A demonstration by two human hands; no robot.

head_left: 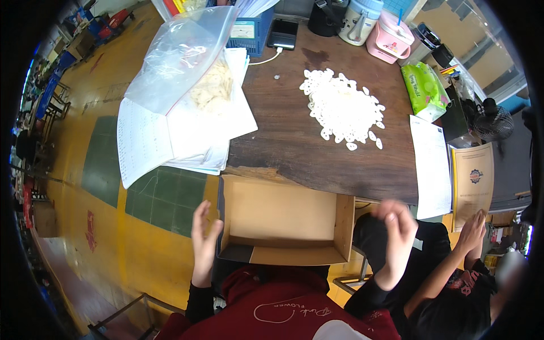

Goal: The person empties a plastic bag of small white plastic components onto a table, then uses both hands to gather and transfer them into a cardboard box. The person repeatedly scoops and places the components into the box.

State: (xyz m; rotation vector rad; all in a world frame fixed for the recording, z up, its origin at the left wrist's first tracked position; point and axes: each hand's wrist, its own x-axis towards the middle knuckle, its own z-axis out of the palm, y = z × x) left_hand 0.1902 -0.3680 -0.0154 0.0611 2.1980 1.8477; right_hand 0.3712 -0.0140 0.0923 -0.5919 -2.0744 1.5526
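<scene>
An open, shallow cardboard box (283, 209), brown inside, rests at my lap against the table's near edge. Its inside shows no contents. Beside its left wall is my left hand (204, 238), upright with thumb and fingers apart, holding nothing; whether it touches the wall I cannot tell. My right hand (399, 235) is raised to the right of the box, apart from it. Its fingers look bent but are smeared by motion, and nothing shows in them. Farther up the dark wooden table (272, 113) lies a loose pile of small white oval pieces (343, 107).
At the left, a clear plastic bag (181, 62) of pale pieces lies on papers (147, 141). A phone (283, 34), a pink container (391, 37) and a green packet (424, 90) stand along the back and right. Another person's hands (471, 233) are at the right.
</scene>
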